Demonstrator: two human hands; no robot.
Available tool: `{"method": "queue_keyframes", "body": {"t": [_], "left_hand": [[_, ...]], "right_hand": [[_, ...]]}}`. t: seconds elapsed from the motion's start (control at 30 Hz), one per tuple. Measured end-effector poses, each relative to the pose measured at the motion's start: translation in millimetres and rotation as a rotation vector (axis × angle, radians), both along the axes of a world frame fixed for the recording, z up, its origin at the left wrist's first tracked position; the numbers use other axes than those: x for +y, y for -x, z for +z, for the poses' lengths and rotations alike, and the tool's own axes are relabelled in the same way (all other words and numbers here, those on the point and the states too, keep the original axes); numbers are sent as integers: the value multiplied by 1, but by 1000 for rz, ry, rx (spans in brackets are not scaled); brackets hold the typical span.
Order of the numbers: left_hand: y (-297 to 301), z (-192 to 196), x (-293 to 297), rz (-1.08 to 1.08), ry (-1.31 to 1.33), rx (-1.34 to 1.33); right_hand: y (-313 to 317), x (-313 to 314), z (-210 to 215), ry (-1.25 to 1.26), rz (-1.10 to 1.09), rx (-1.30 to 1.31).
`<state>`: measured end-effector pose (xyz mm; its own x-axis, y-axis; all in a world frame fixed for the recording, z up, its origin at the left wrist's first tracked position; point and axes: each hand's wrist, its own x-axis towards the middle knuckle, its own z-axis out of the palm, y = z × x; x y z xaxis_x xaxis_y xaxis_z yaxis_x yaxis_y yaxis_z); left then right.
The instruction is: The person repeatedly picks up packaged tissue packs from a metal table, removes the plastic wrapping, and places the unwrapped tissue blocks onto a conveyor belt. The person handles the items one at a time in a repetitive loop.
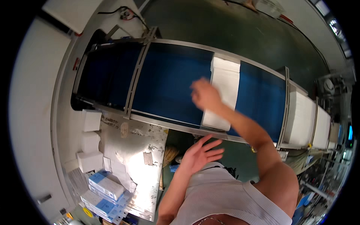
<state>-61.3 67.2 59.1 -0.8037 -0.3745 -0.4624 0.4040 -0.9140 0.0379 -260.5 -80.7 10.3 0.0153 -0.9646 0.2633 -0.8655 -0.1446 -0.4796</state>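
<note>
A long stack of white folded paper (225, 80) lies across a blue conveyor belt (176, 75). My right arm reaches over the stack. My right hand (206, 95) is above the belt just left of the stack, its fingers curled and blurred by motion, and I cannot make out anything in them. Nearer to me, my left hand (202, 153) is open by the belt's near rail (172, 125), fingers spread and nothing in them.
More white stacks (300, 116) stand at the belt's right end. Metal crossbars (137, 80) span the belt. At lower left a worn metal table (140, 168) adjoins white paper blocks (90, 141) and blue-and-white boxes (106, 185).
</note>
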Motion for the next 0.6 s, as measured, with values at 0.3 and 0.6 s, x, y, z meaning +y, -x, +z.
{"method": "queue_keyframes", "body": {"t": [0.3,0.6], "left_hand": [[-186,-46,117,474,1,-896],[-454,-108,226,835,224,-1996]], "right_hand": [[-216,181,-14,-497,619,-529],[-345,197,-12,-707,987,-184]]}}
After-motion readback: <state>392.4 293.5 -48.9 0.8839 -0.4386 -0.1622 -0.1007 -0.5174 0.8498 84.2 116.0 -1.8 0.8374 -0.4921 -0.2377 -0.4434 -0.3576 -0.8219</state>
